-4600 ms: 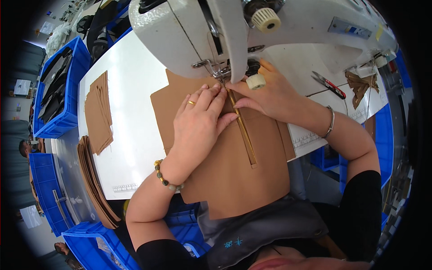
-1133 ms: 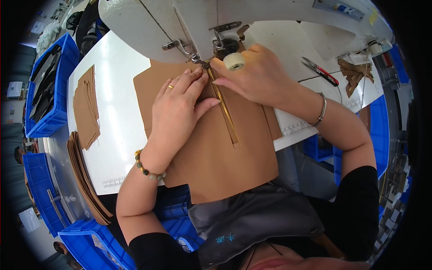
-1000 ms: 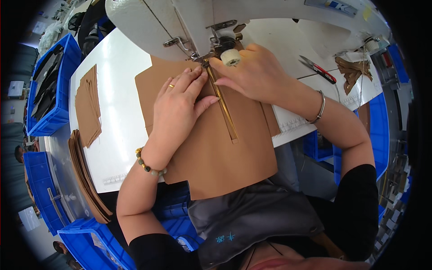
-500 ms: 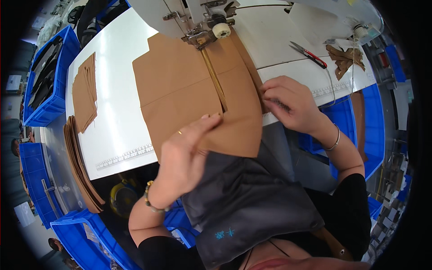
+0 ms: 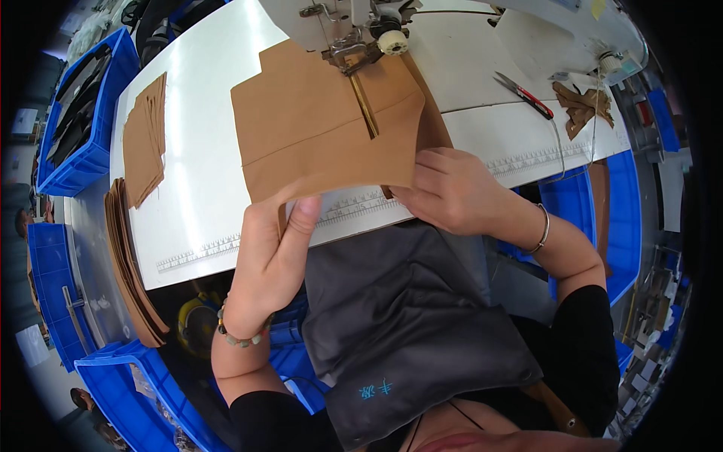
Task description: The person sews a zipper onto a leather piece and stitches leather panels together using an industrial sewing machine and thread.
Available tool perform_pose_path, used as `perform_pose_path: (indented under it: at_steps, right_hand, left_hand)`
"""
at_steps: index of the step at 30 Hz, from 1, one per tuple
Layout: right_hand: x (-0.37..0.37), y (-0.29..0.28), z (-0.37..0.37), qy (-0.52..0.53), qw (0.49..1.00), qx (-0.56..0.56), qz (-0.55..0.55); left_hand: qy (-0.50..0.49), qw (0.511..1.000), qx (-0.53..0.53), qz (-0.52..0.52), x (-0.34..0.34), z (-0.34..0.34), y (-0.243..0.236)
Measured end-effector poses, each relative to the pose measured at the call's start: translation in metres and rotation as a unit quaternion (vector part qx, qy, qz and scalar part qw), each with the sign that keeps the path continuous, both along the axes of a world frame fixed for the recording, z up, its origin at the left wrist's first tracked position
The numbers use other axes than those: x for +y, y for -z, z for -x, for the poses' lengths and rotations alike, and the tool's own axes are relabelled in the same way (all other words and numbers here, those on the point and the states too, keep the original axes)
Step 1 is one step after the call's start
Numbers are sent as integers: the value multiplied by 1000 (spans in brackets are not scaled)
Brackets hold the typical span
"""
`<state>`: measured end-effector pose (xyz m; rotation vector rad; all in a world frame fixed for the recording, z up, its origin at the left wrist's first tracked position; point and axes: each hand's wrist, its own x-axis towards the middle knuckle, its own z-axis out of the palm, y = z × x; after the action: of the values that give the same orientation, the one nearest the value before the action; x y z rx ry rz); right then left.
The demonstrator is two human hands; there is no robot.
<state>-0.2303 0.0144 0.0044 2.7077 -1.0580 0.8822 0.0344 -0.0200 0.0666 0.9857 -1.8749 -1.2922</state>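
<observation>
A brown fabric panel (image 5: 301, 120) lies on the white table, its far end beneath the presser foot of a sewing machine (image 5: 348, 54). A gold strip, like a zipper (image 5: 366, 111), shows in a narrow slot running toward me from the foot. My left hand (image 5: 273, 256) pinches the panel's near edge, thumb toward me and fingers hidden behind the cloth. At the near right corner my right hand (image 5: 452, 190) is closed on the panel, fingertips partly hidden by the fabric. Between both hands the near edge is raised and bowed off the table.
Red-handled scissors (image 5: 525, 96) and brown scraps (image 5: 584, 108) lie at the right. Stacked brown pieces (image 5: 144, 143) rest on the left, with more hanging over the table edge (image 5: 124, 264). Blue bins (image 5: 94, 143) stand on both sides. A printed ruler (image 5: 203, 252) follows the table's front edge.
My left hand has gone from lying on the panel to gripping its near edge. My right hand has moved left and nearer. The near edge has lifted, baring the ruler beneath.
</observation>
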Motion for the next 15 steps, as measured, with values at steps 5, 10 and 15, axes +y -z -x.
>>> perform_pose_path:
  at_steps: [5, 10, 15]
  right_hand:
    - [0, -1, 0, -1, 1000, 9, 11]
    - [-4, 2, -3, 42, 997, -47, -44]
    - [-2, 3, -6, 60, 995, -63, -43]
  left_hand:
    - [24, 999, 0, 34, -5, 1, 3]
    - [18, 999, -26, -12, -5, 1, 3]
    - [23, 999, -22, 23, -8, 3, 5]
